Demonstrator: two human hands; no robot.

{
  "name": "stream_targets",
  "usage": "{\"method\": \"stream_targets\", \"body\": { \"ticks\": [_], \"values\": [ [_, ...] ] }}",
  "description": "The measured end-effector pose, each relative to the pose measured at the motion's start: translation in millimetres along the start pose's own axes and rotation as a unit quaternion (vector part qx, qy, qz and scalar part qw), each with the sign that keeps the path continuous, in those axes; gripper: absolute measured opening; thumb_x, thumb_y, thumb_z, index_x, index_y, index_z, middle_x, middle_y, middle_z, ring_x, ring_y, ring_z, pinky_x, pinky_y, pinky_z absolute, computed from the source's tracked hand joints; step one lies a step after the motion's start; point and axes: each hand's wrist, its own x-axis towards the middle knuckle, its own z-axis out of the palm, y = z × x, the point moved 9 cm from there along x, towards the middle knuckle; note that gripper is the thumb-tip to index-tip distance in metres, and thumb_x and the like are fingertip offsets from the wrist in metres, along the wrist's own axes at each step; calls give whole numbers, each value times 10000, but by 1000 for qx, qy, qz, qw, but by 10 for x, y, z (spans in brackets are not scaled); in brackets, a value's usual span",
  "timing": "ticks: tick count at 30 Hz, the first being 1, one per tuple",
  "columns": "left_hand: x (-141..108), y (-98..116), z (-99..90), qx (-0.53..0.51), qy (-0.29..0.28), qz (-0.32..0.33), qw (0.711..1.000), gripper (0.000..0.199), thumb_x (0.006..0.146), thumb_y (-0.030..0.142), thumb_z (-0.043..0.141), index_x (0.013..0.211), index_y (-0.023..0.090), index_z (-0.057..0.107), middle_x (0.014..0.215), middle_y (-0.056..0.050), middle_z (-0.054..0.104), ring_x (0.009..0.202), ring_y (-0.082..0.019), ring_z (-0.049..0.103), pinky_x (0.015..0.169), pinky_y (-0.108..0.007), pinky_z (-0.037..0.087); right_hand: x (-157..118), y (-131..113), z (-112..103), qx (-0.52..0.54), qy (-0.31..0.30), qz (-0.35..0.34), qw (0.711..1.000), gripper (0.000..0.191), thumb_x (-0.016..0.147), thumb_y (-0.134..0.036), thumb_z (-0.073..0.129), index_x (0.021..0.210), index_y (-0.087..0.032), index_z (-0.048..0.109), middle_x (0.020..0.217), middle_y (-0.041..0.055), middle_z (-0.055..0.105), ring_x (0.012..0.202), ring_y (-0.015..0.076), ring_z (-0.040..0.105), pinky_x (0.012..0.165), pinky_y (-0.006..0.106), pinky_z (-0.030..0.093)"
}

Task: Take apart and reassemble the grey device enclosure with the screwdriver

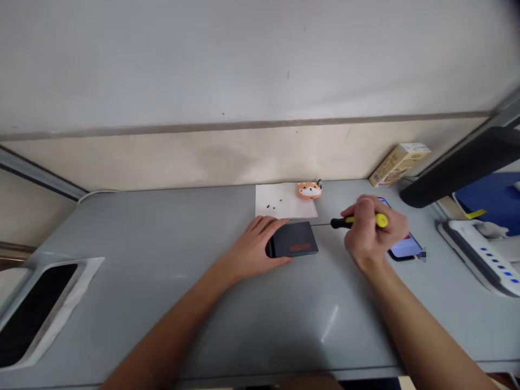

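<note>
On desk [162, 227], L hand [260, 246] — half-open grip — holds dark box [294, 237]; R hand [374, 233] wraps screwdriver [338, 222], tip prob. at box edge.

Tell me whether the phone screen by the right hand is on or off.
On: the phone screen is lit, showing pale blue.

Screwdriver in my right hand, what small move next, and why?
Perhaps check the screwdriver is seated before turning: its tip reaches the right edge of the dark box, but contact is too small to make out. Your left hand holds the box.
</note>
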Motion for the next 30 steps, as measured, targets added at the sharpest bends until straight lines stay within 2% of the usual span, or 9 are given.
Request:
{"method": "stream_targets", "body": {
  "ticks": [2,5,7,10,14,17,20,27,30],
  "values": [
    [5,0,4,5,-9,0,1000,839,822,535,813,1540,377,409,1459,-64,520,1369,-332,463,1165,-519,424,-40,-29,26,47,12,14,999,465,1012,-331,452,581,-232,596,534,11,538,501,141,489,528,329,337],
    [7,11,-2,10,-18,13,1000,919,798,637,796,1567,376,367,1475,-72,504,1380,-336,458,1181,-523,408,-193,-152,357,115,-110,12,987,427,1018,-315,453,625,-221,595,568,11,551,520,136,505,534,320,362],
    [3,10,-13,11,-21,21,999,964,764,664,810,1569,380,362,1487,-74,480,1393,-336,452,1192,-516,402,-310,-297,531,132,-181,-36,974,362,997,-275,482,659,-208,593,583,11,566,533,131,512,538,312,360],
    [-6,-26,-26,15,-27,11,999,1007,717,629,863,1563,404,364,1508,-71,431,1392,-339,464,1183,-504,421,-366,-371,598,116,-210,-79,968,339,978,-235,485,655,-192,579,563,5,554,524,120,501,532,303,342],
    [-15,-43,-28,30,-38,0,999,982,729,583,875,1558,438,370,1531,-66,396,1381,-342,479,1161,-502,446,-234,-119,526,91,-188,-10,978,423,989,-249,473,578,-189,554,511,-17,500,480,98,454,516,288,327],
    [-17,-16,-43,35,-34,7,999,927,767,522,867,1551,446,378,1510,-55,421,1357,-321,500,1140,-481,466,-111,187,409,100,-131,84,983,456,976,-281,474,535,-195,550,500,-15,489,482,106,449,497,285,318],
    [-20,15,-63,38,-28,21,999,876,802,448,854,1544,440,388,1493,-48,444,1342,-301,513,1140,-468,465,-22,382,316,99,-87,132,983,456,941,-299,487,499,-201,546,477,-16,452,473,114,415,480,289,293],
    [-37,36,-83,44,-20,39,998,776,833,430,825,1511,386,450,1422,-54,509,1309,-284,526,1129,-454,470,47,394,204,97,-35,123,987,425,908,-240,485,489,-201,546,478,-8,468,489,119,429,499,294,302],
    [-40,78,-73,64,-10,60,996,701,868,435,789,1492,353,479,1402,-65,532,1301,-287,520,1136,-471,457,-5,298,262,90,-59,91,990,446,956,-291,473,529,-201,565,509,-4,492,508,122,451,511,292,319]
  ]
}}
